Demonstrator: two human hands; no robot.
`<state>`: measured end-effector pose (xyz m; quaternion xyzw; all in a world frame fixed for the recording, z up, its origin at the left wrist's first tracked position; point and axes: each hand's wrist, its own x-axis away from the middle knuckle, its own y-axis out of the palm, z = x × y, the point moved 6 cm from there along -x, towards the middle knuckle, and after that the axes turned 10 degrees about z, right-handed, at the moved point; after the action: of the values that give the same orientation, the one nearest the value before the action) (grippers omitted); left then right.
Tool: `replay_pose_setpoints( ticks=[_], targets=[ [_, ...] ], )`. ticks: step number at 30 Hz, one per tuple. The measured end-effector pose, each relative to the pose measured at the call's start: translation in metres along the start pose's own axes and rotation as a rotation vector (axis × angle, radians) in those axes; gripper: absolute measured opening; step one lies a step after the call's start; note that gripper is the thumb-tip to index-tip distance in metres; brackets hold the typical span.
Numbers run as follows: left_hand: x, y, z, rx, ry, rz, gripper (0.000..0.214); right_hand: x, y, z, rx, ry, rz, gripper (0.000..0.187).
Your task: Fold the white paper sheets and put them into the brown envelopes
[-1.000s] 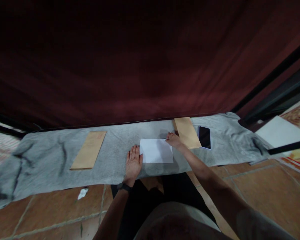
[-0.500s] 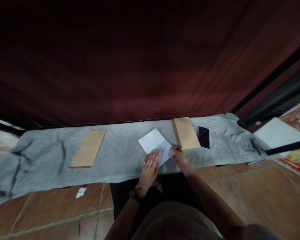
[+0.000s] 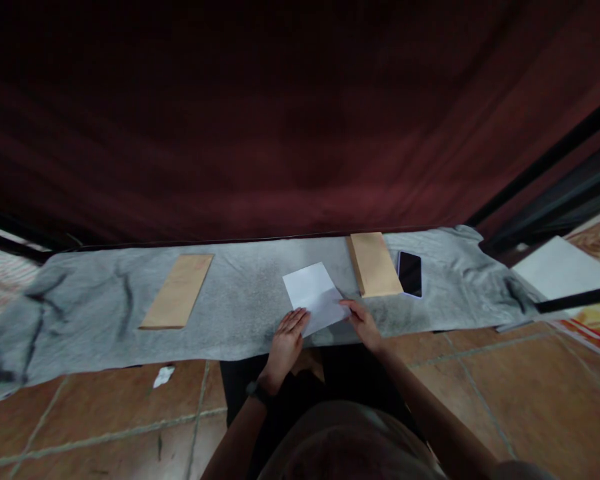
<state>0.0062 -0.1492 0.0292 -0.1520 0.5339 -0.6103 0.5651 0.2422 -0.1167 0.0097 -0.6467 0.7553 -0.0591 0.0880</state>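
A white sheet of paper [image 3: 314, 293] lies turned at an angle on a grey cloth [image 3: 240, 307] spread over the floor. My left hand [image 3: 286, 340] rests on the paper's near left corner with its fingers stretched flat. My right hand [image 3: 362, 321] touches the paper's near right corner with its fingertips, fingers loosely extended. A brown envelope [image 3: 375, 265] lies just beyond my right hand. A second brown envelope [image 3: 179, 291] lies further left on the cloth.
A dark phone [image 3: 409, 274] lies beside the right envelope. A dark red curtain [image 3: 280, 120] hangs behind the cloth. White paper [image 3: 560, 269] lies at the far right beside a black bar [image 3: 575, 298]. A paper scrap [image 3: 163, 377] sits on the tiled floor.
The paper was square to me a second ago and has since been turned at an angle. Both hands moved to its near corners; the right hand came back from the far corner.
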Motion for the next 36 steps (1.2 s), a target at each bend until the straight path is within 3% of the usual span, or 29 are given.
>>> replay_pose_setpoints(
  ticks=[3, 5, 8, 11, 17, 20, 25, 30, 36],
  targets=[
    [0.001, -0.002, 0.002, -0.026, 0.036, -0.048, 0.065, 0.008, -0.003, -0.007, 0.234, -0.200, -0.112, 0.051],
    [0.001, -0.004, 0.004, -0.060, 0.061, -0.083, 0.063, 0.010, -0.009, -0.011, 0.395, -0.305, -0.094, 0.059],
    [0.001, -0.006, 0.010, -0.116, 0.103, -0.124, 0.060, 0.008, -0.019, -0.015, 0.541, -0.384, -0.017, 0.059],
    [-0.001, -0.006, 0.018, -0.153, 0.170, -0.167, 0.056, 0.006, -0.017, -0.025, 0.526, -0.424, -0.049, 0.054],
    [-0.001, -0.002, 0.028, -0.214, 0.248, -0.202, 0.044, 0.016, 0.041, -0.046, 0.594, -0.574, -0.427, 0.043],
    [0.003, 0.002, 0.029, -0.240, 0.273, -0.200, 0.041, 0.014, 0.064, -0.042, 0.719, -0.631, -0.508, 0.045],
    [0.008, 0.006, 0.029, -0.218, 0.272, -0.210, 0.044, -0.010, 0.085, -0.036, 0.816, -0.685, -0.506, 0.046],
    [0.009, 0.004, 0.029, -0.157, 0.258, -0.168, 0.046, -0.038, 0.101, -0.037, 0.812, -0.655, -0.426, 0.046],
    [0.012, 0.005, 0.028, -0.134, 0.248, -0.122, 0.046, -0.039, 0.098, -0.037, 0.815, -0.632, -0.375, 0.046]
  ],
)
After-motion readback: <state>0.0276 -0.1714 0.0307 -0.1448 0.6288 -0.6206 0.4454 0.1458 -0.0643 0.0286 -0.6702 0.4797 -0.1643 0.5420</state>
